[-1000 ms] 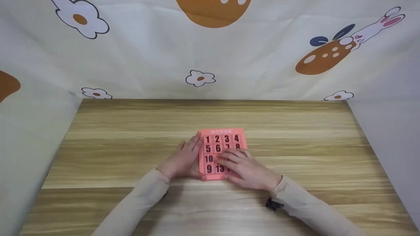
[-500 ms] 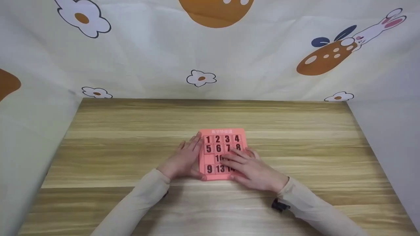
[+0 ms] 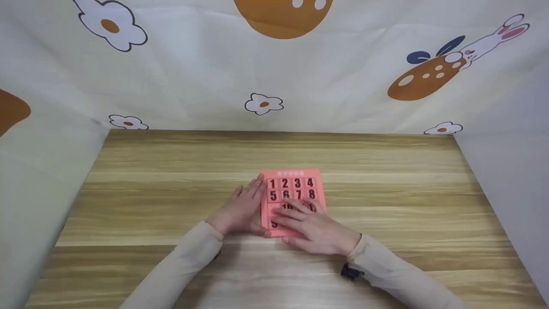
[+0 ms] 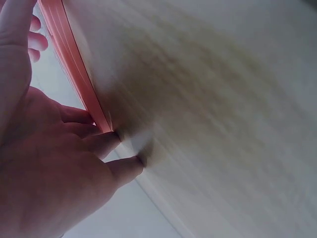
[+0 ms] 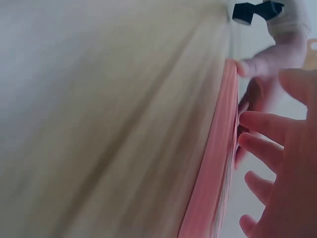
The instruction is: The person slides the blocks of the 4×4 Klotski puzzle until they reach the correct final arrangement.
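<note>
A pink sliding number puzzle (image 3: 291,173) lies flat on the table, with black numbers on its tiles. My left hand (image 3: 241,210) rests along its left edge, fingers stretched out and the thumb at the near left corner. Over the lower rows spreads my right hand (image 3: 319,231), its fingers extended and hiding several tiles. One fingertip is by the gap (image 3: 273,209) at the left end of the third row, just above the partly covered 9 tile (image 3: 274,225). Rows 1 to 4 and 5 to 8 read in order. In the right wrist view, fingers (image 5: 262,126) reach above the puzzle's side.
The wood-grain table (image 3: 171,180) surrounds the puzzle. A cream cloth (image 3: 193,64) printed with flowers and carrots rises at the back and sides. A dark device (image 3: 352,272) is strapped at the right wrist.
The 10 tile slid right, leaving a gap at the third row's left end. My right hand moved right with it, then back left across the lower rows. The left hand stayed put.
</note>
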`<state>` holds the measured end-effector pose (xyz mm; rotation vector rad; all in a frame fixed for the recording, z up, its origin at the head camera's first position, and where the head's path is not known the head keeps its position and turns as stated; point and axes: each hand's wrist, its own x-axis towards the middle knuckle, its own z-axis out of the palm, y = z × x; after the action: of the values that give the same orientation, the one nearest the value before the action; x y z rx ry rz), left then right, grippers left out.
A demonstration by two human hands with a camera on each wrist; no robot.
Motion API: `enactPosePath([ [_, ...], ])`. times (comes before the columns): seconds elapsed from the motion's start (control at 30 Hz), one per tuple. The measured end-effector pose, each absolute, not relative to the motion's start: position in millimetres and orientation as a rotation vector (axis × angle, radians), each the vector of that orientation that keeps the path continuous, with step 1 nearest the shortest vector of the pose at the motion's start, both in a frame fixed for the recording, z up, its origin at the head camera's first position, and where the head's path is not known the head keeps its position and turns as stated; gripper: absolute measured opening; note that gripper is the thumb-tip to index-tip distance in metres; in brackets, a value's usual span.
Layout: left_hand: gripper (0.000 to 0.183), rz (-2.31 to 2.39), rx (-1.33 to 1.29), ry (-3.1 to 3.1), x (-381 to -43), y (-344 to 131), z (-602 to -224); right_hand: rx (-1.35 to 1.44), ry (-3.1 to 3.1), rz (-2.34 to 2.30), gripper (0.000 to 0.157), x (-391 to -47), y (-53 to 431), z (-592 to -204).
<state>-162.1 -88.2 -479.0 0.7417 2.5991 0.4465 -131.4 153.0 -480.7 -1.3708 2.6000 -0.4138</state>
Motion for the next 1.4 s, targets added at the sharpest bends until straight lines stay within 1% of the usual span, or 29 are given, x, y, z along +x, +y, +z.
enactPosePath([
  [0.13,0.131,0.470,0.739,2.596,-162,-88,-480,-1.372,2.554,-0.380,0.058,-129,147,-479],
  [0.37,0.129,0.487,0.741,2.587,-162,-88,-480,-1.392,2.542,-0.319,0.059,-129,154,-479],
  [0.53,0.130,0.467,0.734,2.584,-161,-88,-481,-1.491,2.520,-0.333,0.055,-130,158,-479],
  [0.63,0.130,0.471,0.733,2.586,-161,-88,-481,-1.504,2.520,-0.359,0.053,-130,159,-479],
  [0.77,0.130,0.467,0.735,2.589,-161,-88,-480,-1.463,2.567,-0.370,0.053,-133,158,-479],
  [0.9,0.129,0.460,0.738,2.592,-161,-88,-480,-1.377,2.646,-0.302,0.051,-139,155,-479],
  [1.03,0.129,0.459,0.745,2.590,-162,-87,-480,-1.302,2.656,-0.250,0.052,-145,155,-478],
  [1.17,0.130,0.461,0.751,2.590,-162,-87,-480,-1.353,2.645,-0.316,0.052,-146,159,-478],
  [1.4,0.131,0.447,0.751,2.594,-163,-87,-480,-1.414,2.680,-0.480,0.043,-146,179,-481],
])
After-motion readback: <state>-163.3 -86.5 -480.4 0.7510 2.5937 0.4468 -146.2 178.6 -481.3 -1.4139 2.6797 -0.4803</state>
